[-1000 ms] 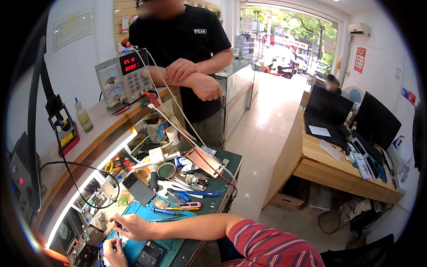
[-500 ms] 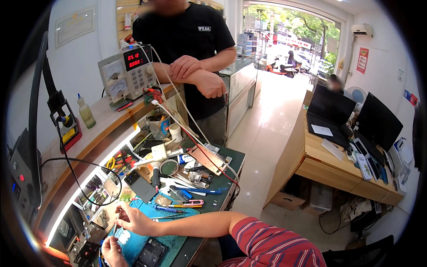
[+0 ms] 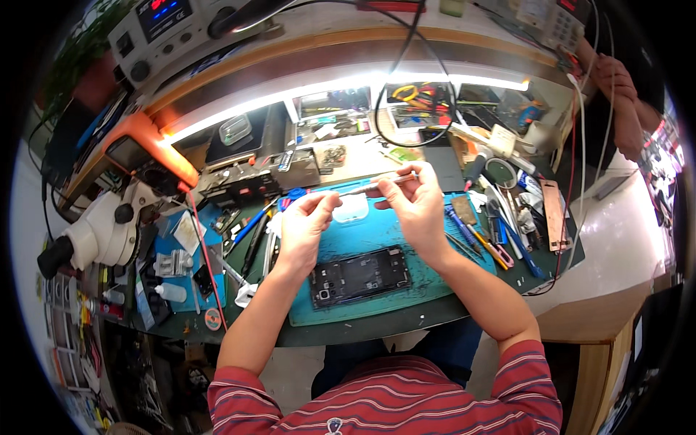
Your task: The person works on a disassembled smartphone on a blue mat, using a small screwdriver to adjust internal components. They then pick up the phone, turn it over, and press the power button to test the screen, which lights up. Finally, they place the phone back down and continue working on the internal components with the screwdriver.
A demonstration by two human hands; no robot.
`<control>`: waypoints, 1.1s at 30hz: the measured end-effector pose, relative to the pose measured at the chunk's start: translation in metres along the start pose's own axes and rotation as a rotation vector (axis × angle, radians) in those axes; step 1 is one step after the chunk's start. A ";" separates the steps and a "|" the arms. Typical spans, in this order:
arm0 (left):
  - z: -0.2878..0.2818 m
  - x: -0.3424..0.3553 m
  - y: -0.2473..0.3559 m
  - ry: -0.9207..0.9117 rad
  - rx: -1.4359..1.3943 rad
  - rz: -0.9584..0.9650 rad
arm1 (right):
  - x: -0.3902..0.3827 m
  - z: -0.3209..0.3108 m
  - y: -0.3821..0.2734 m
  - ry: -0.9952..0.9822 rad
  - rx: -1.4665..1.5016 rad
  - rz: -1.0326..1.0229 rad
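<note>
My right hand (image 3: 413,210) grips a slim metal screwdriver-like tool (image 3: 362,190), held crosswise above the blue mat (image 3: 362,312). My left hand (image 3: 304,228) has its fingertips pinched at that tool's left end; what exactly they hold is too small to make out. Below my hands lies an opened black phone (image 3: 360,277) with its inside showing. A small translucent white container (image 3: 351,212) sits behind it on the mat.
A white microscope (image 3: 101,232) and an orange device (image 3: 156,156) stand on the left. Pens, pliers and tools (image 3: 500,246) crowd the right. Above runs a lit shelf (image 3: 304,51) with instruments and dangling cables. Another person's hands (image 3: 616,87) show at the upper right.
My view has swung left and down from the shop and co-worker to square on the bench. Both my hands now show centrally, fingertips close together around the tool.
</note>
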State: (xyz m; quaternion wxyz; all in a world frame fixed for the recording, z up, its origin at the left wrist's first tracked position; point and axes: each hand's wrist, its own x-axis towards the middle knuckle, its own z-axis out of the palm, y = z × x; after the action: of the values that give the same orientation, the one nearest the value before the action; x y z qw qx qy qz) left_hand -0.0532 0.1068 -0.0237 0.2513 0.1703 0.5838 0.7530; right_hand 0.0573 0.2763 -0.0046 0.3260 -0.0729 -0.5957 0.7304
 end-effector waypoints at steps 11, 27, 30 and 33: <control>0.002 0.004 -0.001 -0.034 0.025 -0.033 | 0.003 -0.006 -0.007 -0.020 -0.074 -0.023; 0.003 0.003 0.002 -0.037 -0.004 -0.057 | 0.001 -0.006 -0.007 -0.033 -0.071 -0.019; 0.000 0.003 0.000 -0.056 0.006 -0.048 | 0.001 -0.005 -0.008 -0.032 -0.093 0.003; 0.001 0.002 -0.005 -0.045 0.013 -0.038 | 0.000 -0.007 -0.008 -0.036 -0.132 0.026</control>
State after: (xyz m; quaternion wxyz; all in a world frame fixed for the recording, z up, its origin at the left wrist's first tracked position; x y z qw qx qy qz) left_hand -0.0529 0.1098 -0.0285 0.2775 0.1779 0.5859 0.7403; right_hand 0.0639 0.2825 0.0012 0.3002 -0.0889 -0.6472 0.6951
